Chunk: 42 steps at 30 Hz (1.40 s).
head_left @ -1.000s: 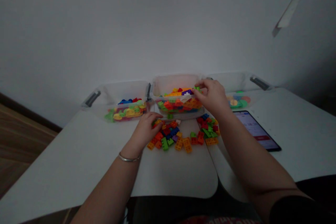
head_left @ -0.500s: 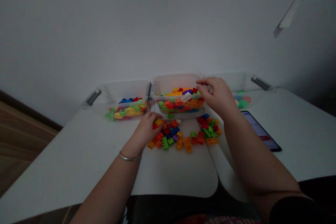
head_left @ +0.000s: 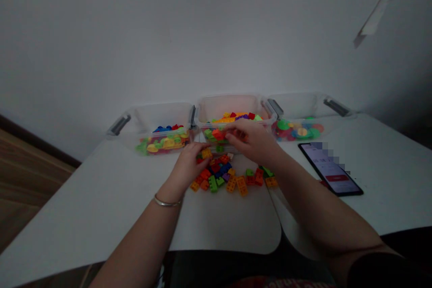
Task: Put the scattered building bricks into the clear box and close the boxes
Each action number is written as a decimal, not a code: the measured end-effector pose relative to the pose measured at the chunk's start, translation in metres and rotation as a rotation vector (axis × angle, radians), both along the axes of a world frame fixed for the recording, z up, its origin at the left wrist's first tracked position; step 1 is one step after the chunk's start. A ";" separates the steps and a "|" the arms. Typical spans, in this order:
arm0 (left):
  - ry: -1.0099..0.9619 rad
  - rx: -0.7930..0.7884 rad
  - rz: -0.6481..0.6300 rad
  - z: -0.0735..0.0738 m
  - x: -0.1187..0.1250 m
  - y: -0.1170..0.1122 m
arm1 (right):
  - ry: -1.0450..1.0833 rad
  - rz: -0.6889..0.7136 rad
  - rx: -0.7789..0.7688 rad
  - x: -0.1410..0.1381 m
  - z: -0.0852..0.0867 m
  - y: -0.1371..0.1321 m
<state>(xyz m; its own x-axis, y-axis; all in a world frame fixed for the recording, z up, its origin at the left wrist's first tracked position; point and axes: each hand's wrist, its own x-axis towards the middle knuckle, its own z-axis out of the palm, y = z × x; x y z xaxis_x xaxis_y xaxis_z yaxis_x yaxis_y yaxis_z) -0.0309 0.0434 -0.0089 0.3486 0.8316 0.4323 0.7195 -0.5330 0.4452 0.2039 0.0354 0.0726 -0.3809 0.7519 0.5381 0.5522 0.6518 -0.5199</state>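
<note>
Since it looks like hard plastic, the yellow-orange studded block (head_left: 206, 153) pinched in our left hand (head_left: 189, 167) should be light, stiff, maybe slick; we'd grab its flat sides. It's right by the pile of multicoloured plastic blocks (head_left: 222, 169). Our right hand (head_left: 252, 141) is curled, can't tell if it's holding anything; it's moved from the clear plastic box (head_left: 232, 103)'s right rim to in front.

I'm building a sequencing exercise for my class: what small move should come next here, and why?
Perhaps the right hand should take the orange brick: the left hand appears to pinch it, and the right hand, nearby, shows no brick in its grasp.
</note>
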 end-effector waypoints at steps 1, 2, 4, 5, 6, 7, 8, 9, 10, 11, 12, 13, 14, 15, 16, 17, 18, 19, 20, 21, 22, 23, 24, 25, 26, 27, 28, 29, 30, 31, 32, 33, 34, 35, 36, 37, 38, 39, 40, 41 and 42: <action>-0.015 0.000 0.000 0.002 0.001 -0.001 | -0.024 0.021 -0.044 -0.004 -0.003 0.000; -0.028 -0.003 -0.001 0.003 0.002 -0.002 | -0.050 0.036 -0.091 -0.008 -0.007 0.000; -0.047 -0.012 -0.005 0.006 0.004 -0.004 | -0.099 0.050 -0.184 -0.014 -0.015 0.001; -0.052 -0.018 -0.009 0.007 0.005 -0.005 | -0.121 0.052 -0.227 -0.016 -0.020 0.001; -0.055 -0.022 -0.013 0.007 0.006 -0.006 | -0.137 0.056 -0.266 -0.018 -0.024 0.002; -0.057 -0.021 -0.020 0.007 0.007 -0.006 | -0.144 0.066 -0.303 -0.019 -0.028 0.002; -0.059 -0.015 -0.028 0.007 0.008 -0.006 | -0.145 0.080 -0.337 -0.020 -0.032 0.003; -0.057 -0.006 -0.039 0.007 0.008 -0.006 | -0.143 0.095 -0.364 -0.020 -0.035 0.003; -0.053 0.002 -0.052 0.006 0.009 -0.006 | -0.140 0.106 -0.384 -0.020 -0.038 0.004; -0.046 0.010 -0.070 0.006 0.009 -0.005 | -0.133 0.117 -0.400 -0.020 -0.041 0.005; -0.042 0.018 -0.089 0.006 0.010 -0.005 | -0.122 0.129 -0.421 -0.020 -0.042 0.005; -0.040 0.026 -0.106 0.006 0.010 -0.005 | -0.105 0.143 -0.449 -0.020 -0.044 0.006; -0.043 0.036 -0.119 0.006 0.011 -0.005 | -0.085 0.160 -0.482 -0.020 -0.045 0.007; -0.049 0.049 -0.126 0.007 0.011 -0.006 | -0.062 0.178 -0.519 -0.020 -0.045 0.009; -0.055 0.063 -0.125 0.008 0.011 -0.006 | -0.040 0.193 -0.552 -0.021 -0.046 0.010; -0.062 0.079 -0.119 0.008 0.012 -0.007 | -0.021 0.201 -0.571 -0.021 -0.047 0.011; -0.068 0.096 -0.110 0.009 0.012 -0.008 | -0.004 0.204 -0.579 -0.021 -0.047 0.012; -0.072 0.112 -0.104 0.009 0.012 -0.009 | 0.014 0.204 -0.580 -0.022 -0.048 0.013; -0.077 0.124 -0.101 0.010 0.012 -0.010 | 0.033 0.207 -0.579 -0.022 -0.050 0.014; -0.082 0.135 -0.103 0.010 0.013 -0.011 | 0.050 0.211 -0.575 -0.022 -0.051 0.014; -0.086 0.143 -0.108 0.010 0.013 -0.011 | 0.059 0.214 -0.568 -0.023 -0.051 0.014; -0.088 0.150 -0.114 0.010 0.013 -0.011 | 0.064 0.214 -0.561 -0.023 -0.052 0.014; -0.090 0.156 -0.120 0.010 0.013 -0.011 | 0.070 0.212 -0.553 -0.023 -0.051 0.013; -0.094 0.163 -0.125 0.010 0.013 -0.011 | 0.073 0.203 -0.544 -0.024 -0.050 0.011; -0.099 0.170 -0.132 0.010 0.012 -0.011 | 0.074 0.190 -0.535 -0.024 -0.049 0.010; -0.107 0.174 -0.138 0.010 0.012 -0.011 | 0.071 0.176 -0.522 -0.025 -0.046 0.009; -0.119 0.175 -0.145 0.009 0.012 -0.011 | 0.064 0.163 -0.502 -0.025 -0.044 0.007; -0.134 0.173 -0.149 0.009 0.011 -0.011 | 0.055 0.149 -0.474 -0.024 -0.040 0.006; -0.147 0.168 -0.152 0.008 0.011 -0.011 | 0.045 0.135 -0.438 -0.023 -0.036 0.006; -0.157 0.160 -0.151 0.008 0.010 -0.011 | 0.036 0.122 -0.399 -0.020 -0.031 0.005; -0.159 0.151 -0.146 0.007 0.010 -0.010 | 0.029 0.109 -0.355 -0.017 -0.025 0.005; -0.152 0.140 -0.136 0.007 0.009 -0.010 | 0.025 0.091 -0.302 -0.013 -0.019 0.004; -0.139 0.128 -0.121 0.007 0.008 -0.010 | 0.019 0.073 -0.248 -0.008 -0.013 0.004; -0.122 0.116 -0.102 0.007 0.007 -0.010 | 0.015 0.047 -0.177 -0.002 -0.007 0.005; -0.105 0.105 -0.082 0.007 0.005 -0.010 | 0.025 0.014 -0.094 0.004 -0.001 0.005; -0.092 0.094 -0.062 0.007 0.004 -0.010 | 0.023 -0.017 -0.018 0.011 0.004 0.006; -0.082 0.087 -0.049 0.006 0.002 -0.010 | 0.013 -0.062 0.055 0.018 0.008 0.007; -0.078 0.087 -0.039 0.006 0.001 -0.009 | 0.013 -0.117 0.117 0.024 0.011 0.008; -0.076 0.089 -0.034 0.006 -0.001 -0.009 | 0.023 -0.167 0.169 0.030 0.014 0.010; -0.074 0.093 -0.033 0.005 -0.002 -0.008 | 0.036 -0.210 0.208 0.035 0.015 0.013; -0.071 0.096 -0.034 0.004 -0.003 -0.007 | 0.047 -0.247 0.236 0.040 0.015 0.016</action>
